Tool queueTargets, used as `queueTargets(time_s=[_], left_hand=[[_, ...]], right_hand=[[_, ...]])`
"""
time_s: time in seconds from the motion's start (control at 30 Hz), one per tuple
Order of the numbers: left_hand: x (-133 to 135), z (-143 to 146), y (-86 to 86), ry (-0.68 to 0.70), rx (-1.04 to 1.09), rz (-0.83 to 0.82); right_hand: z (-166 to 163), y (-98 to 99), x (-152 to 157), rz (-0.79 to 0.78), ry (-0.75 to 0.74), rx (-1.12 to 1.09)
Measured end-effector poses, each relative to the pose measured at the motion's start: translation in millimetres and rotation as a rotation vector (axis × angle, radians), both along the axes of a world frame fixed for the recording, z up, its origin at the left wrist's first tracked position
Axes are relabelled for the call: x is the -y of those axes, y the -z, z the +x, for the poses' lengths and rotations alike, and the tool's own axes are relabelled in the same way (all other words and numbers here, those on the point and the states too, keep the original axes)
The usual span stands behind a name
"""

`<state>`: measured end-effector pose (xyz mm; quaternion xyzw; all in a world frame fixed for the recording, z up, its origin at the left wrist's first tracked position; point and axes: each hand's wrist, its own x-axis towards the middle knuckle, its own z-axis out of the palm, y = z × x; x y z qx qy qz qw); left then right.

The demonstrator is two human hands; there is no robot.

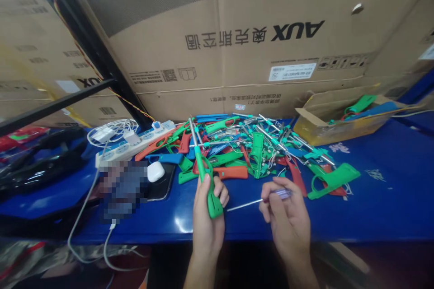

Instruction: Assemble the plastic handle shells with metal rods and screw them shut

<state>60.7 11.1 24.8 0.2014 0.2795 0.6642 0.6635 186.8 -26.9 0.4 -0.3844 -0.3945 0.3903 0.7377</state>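
My left hand [207,210] is wrapped round a green long-necked lighter [214,203], its metal tube tilted up and away over the pile. In my right hand [288,216] is a screwdriver [246,204] with a clear purplish handle. Its thin shaft points left, and the tip ends a little right of the lighter's lower end, seemingly apart from it. Just beyond both hands lies a heap of lighter parts [233,158]: green, red, orange and blue casings, metal tubes and thin wires. A separate green casing [335,181] rests to the right of my right hand.
A cardboard box [315,128] holding casings stands at the back right of the blue table [389,198]. On the left are a power strip [122,146] with plugs and cables, a phone [162,187] and a white earphone case [156,172]. Large cartons [237,67] wall off the back.
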Motion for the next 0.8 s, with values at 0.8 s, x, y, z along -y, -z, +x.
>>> queueTargets(time_s=[0.8], left_hand=[[4.8,-1.9,-2.0,0.167,0.039,-0.014]], right_hand=[[1.1,1.8,7.4,0.132,-0.105,0.073]])
